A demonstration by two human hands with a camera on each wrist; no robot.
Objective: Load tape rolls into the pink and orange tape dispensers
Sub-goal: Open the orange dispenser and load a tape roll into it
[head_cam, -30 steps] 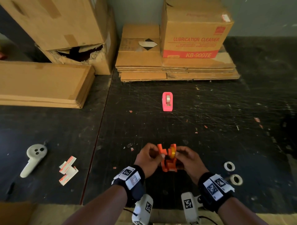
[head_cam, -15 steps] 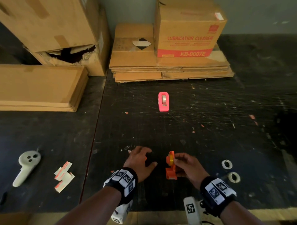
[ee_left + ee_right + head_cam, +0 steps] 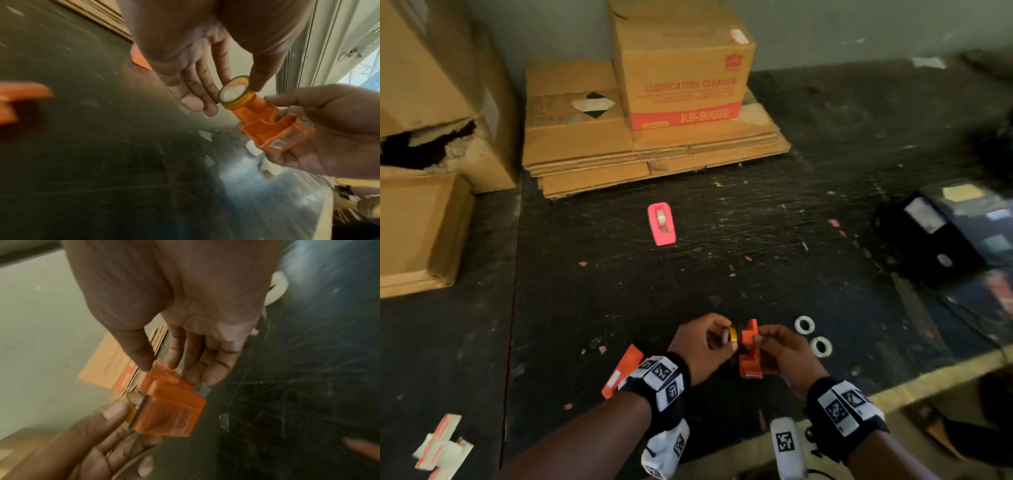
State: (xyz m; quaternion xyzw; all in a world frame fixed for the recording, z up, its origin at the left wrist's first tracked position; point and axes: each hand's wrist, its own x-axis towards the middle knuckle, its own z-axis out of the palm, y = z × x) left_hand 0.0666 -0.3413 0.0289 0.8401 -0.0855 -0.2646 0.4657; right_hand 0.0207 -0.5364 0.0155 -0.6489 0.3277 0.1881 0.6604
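My right hand [image 3: 774, 346] grips the orange tape dispenser [image 3: 750, 356] [image 3: 275, 129] [image 3: 170, 405], lifted just above the black table near its front edge. My left hand [image 3: 709, 337] pinches a yellow tape roll [image 3: 732, 335] [image 3: 236, 92] between thumb and fingers, pressed against the dispenser's upper end. The pink dispenser [image 3: 661, 228] stands farther back in the middle of the table with a tape roll inside it.
Two white tape cores [image 3: 812, 335] lie right of my hands. An orange flat piece [image 3: 621, 371] lies left of my left wrist, paper scraps [image 3: 443, 445] at the lower left. Cardboard boxes [image 3: 681, 78] and flattened cardboard line the back; dark boxes [image 3: 941, 233] sit at right.
My left hand, which had come off the dispenser and lay open beside it, now pinches the yellow roll at the dispenser. My head has turned to the right.
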